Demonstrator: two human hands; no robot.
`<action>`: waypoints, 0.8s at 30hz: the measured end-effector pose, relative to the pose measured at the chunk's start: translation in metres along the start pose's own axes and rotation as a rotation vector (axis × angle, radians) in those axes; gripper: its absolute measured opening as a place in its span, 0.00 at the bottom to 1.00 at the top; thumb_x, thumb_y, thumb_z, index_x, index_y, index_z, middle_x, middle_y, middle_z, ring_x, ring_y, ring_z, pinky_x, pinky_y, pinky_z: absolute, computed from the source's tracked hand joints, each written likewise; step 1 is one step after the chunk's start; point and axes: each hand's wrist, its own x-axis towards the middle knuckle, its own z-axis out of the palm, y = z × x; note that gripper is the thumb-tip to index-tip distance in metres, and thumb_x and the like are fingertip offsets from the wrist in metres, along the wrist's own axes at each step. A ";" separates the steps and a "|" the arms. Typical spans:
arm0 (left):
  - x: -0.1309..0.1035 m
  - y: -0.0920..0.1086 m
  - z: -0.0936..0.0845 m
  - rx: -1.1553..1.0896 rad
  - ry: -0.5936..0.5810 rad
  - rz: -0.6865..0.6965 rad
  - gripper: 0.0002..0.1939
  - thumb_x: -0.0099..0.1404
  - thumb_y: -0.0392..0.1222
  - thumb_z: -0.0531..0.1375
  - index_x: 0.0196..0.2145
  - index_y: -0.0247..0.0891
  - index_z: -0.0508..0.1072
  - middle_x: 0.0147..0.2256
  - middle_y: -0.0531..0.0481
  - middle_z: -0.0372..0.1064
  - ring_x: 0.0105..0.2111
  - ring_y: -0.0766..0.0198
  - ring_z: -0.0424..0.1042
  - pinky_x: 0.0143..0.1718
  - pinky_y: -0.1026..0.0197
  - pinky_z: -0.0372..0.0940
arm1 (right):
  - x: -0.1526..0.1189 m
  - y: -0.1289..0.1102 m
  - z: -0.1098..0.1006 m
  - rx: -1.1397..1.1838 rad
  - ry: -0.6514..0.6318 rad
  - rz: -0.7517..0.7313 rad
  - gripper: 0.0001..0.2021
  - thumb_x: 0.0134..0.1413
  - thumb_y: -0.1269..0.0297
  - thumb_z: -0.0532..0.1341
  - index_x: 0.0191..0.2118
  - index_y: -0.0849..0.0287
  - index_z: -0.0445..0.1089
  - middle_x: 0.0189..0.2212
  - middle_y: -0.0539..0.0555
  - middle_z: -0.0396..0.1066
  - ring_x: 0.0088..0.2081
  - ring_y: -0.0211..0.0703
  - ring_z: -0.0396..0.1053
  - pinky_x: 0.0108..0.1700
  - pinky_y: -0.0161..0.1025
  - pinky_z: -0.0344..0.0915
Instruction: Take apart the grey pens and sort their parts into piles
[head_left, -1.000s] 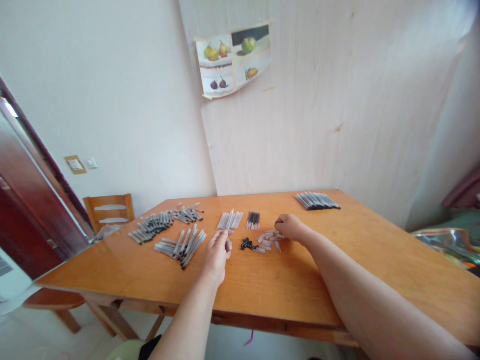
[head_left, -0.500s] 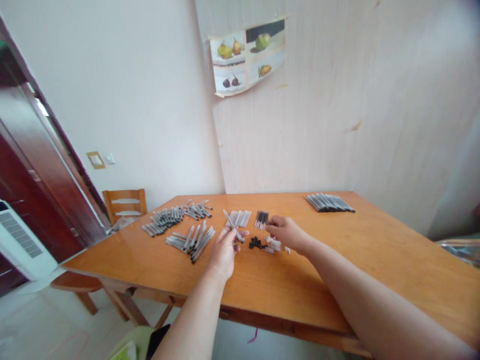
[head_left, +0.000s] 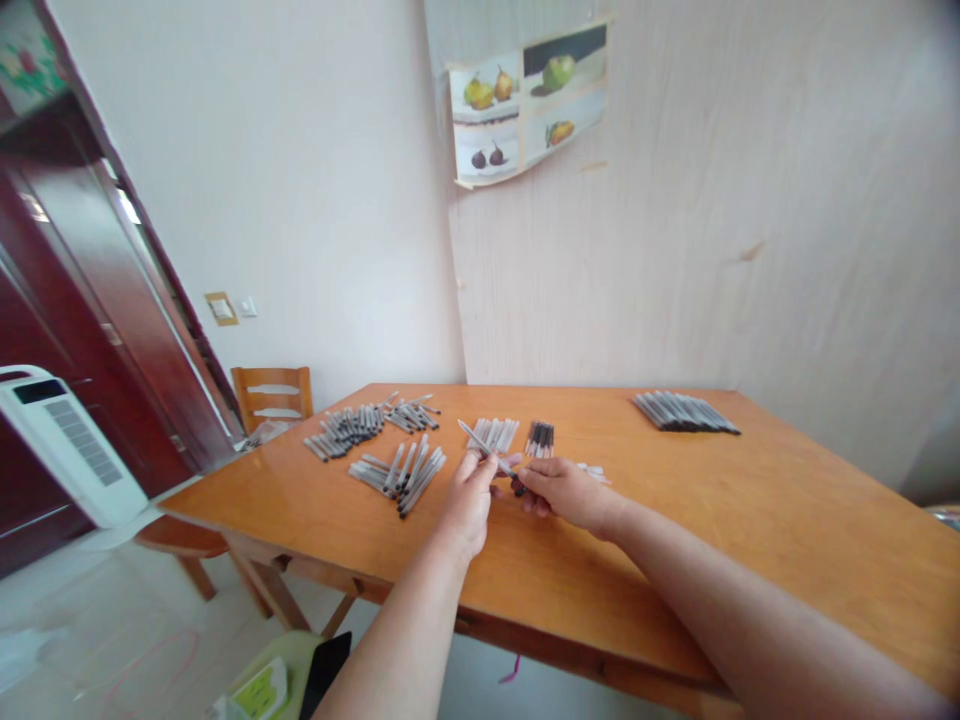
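Observation:
My left hand grips a slim grey pen, which slants with its pale end up to the left. At the pen's dark lower end, the fingers of my right hand are pinched together; any small part between them is hidden. Just beyond the hands lie a row of whitish pen tubes and a small bundle of dark sticks with pale pinkish ends. Some clear caps show past my right hand, partly covered by it. The pile of small black pieces is mostly hidden behind my hands.
Several groups of grey pens with black ends lie on the left of the wooden table, with more behind. A neat row of pens lies at the back right. A wooden chair stands beyond the left edge.
My right hand has moved left and down, from beside the dark sticks to the pen's dark end. My left hand still holds the pen. The view has shifted slightly left.

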 end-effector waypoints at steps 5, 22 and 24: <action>-0.003 0.004 0.003 -0.015 -0.026 -0.022 0.16 0.58 0.49 0.63 0.41 0.39 0.70 0.41 0.45 0.75 0.42 0.59 0.71 0.32 0.64 0.56 | -0.003 -0.005 0.000 0.013 0.009 0.014 0.13 0.56 0.57 0.57 0.27 0.60 0.64 0.19 0.48 0.65 0.20 0.31 0.59 0.24 0.31 0.54; 0.000 0.003 0.003 -0.082 -0.053 -0.076 0.17 0.57 0.50 0.64 0.40 0.37 0.72 0.39 0.44 0.75 0.37 0.61 0.72 0.28 0.65 0.52 | 0.000 0.004 0.000 -0.371 0.164 -0.217 0.09 0.57 0.63 0.54 0.30 0.60 0.68 0.23 0.49 0.67 0.26 0.35 0.62 0.30 0.33 0.56; 0.000 0.002 0.003 -0.065 -0.041 -0.075 0.17 0.56 0.51 0.64 0.39 0.37 0.72 0.38 0.44 0.75 0.36 0.62 0.71 0.28 0.65 0.52 | 0.000 0.003 0.000 -0.433 0.210 -0.234 0.08 0.55 0.64 0.55 0.30 0.60 0.68 0.24 0.49 0.69 0.27 0.36 0.63 0.30 0.33 0.56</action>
